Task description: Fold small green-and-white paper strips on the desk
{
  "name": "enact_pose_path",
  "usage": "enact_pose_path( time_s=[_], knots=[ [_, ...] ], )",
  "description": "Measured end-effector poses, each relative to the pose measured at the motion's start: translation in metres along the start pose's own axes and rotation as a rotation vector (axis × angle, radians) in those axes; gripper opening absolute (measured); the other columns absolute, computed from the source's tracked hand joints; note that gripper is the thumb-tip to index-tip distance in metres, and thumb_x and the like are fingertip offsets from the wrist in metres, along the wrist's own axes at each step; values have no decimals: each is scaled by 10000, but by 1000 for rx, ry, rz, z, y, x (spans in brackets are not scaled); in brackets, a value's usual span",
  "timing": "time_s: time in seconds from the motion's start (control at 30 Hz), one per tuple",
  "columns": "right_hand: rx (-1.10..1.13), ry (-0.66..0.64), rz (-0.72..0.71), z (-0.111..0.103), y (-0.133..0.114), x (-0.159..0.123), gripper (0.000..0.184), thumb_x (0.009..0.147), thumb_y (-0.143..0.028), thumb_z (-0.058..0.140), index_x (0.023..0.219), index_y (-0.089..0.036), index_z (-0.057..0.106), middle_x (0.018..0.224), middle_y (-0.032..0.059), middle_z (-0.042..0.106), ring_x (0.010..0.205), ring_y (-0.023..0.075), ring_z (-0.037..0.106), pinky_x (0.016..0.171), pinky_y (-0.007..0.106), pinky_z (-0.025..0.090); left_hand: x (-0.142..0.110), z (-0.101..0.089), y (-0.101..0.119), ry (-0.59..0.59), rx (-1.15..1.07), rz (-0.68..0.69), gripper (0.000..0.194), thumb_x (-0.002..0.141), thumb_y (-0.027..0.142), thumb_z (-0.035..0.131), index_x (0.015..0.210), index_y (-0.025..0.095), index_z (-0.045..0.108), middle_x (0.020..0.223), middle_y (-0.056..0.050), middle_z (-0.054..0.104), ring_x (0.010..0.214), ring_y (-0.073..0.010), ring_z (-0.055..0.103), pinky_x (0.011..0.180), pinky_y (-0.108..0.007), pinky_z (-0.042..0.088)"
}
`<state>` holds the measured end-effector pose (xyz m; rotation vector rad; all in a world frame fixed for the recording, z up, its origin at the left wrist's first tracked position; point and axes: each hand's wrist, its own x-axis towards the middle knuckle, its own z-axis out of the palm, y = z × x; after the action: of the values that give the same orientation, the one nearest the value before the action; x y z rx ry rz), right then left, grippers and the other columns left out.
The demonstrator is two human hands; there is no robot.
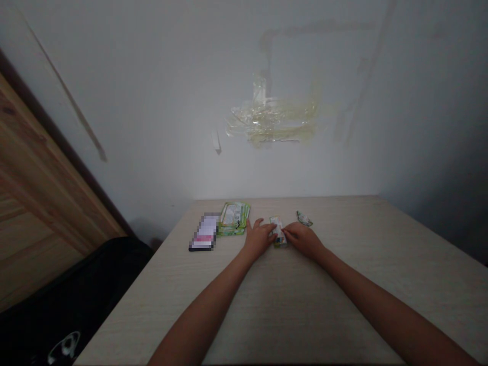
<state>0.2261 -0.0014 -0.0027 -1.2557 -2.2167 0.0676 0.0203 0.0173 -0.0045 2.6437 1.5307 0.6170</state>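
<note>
A small green-and-white printed packet [279, 230], narrow and apparently folded, lies on the table between my hands. My left hand [260, 239] rests beside it with fingers spread, the index finger and thumb touching the packet's left side. At its right edge my right hand [304, 239] is closed in a pinch, fingertips on the packet. Just behind the right hand lies another small crumpled or folded green-and-white piece [304, 218]. A pile of flat green-and-white packets [233, 216] sits to the left, close to the spread fingers of my left hand.
A phone-like device [203, 235] with a blurred-out screen lies left of the pile. The pale wooden table [244, 315] meets a white wall [171, 127] bearing clear tape [272, 122]. At left are a dark bag-like item [84, 284] and a wooden panel [34, 203].
</note>
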Motion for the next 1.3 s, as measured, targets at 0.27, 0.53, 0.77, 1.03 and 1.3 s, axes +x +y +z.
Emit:
enact_pose_path(
  time_s=[0.27,0.53,0.77,1.03,1.3],
  knots=[
    [-195,-73,201,-5,-5,2,347,989,-345,393,1116,-201,682,1225,122,638,1120,231,598,926,329,461,1,-1,-2,-16,-16,-2,315,907,462,505,1195,418,625,1314,20,626,1359,-344,342,1066,-749,43],
    [-235,-77,261,-7,-16,5,326,1002,-378,374,1086,-195,630,1132,97,649,1017,207,618,822,280,473,1,-3,-1,-31,13,-21,336,908,489,490,1213,423,614,1324,31,618,1372,-329,333,1079,-738,76],
    [-253,-77,252,-5,-15,6,336,1014,-365,335,1112,-193,606,1160,114,625,1030,203,603,866,280,448,1,-4,-1,-46,11,-27,333,903,485,500,1210,424,615,1347,12,597,1373,-328,324,1090,-717,79],
    [-229,-94,241,1,-13,9,319,1006,-338,356,1168,-174,576,1194,143,620,1076,221,590,897,288,439,2,-4,-1,-64,-23,-27,334,907,468,497,1217,422,612,1358,12,587,1378,-345,297,1076,-744,35],
    [-198,-106,250,4,-9,13,333,1007,-313,339,1227,-169,544,1203,163,629,1095,234,592,920,312,435,2,-4,-1,-60,-36,-32,324,900,446,520,1204,410,624,1355,-10,589,1382,-348,290,1070,-739,53]
  ],
)
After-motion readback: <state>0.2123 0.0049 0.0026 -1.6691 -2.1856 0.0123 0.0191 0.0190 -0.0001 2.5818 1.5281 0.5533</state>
